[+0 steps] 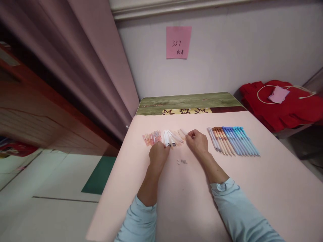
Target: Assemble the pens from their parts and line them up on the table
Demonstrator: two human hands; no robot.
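Currently | white sticks (165, 137): at left hand (158, 153) | pale tubes (182, 133): at right hand (198, 141)

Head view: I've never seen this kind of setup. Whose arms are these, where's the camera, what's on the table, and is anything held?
No machine here: a person's bare left hand and right hand. One head-worn camera looks forward and down. On the pale pink tabletop lie pinkish patterned strips, slender white sticks, small grey bits and a row of multicoloured pens. The left hand is at the sticks, the right at pale beige slender pieces; whether either grips anything is unclear.
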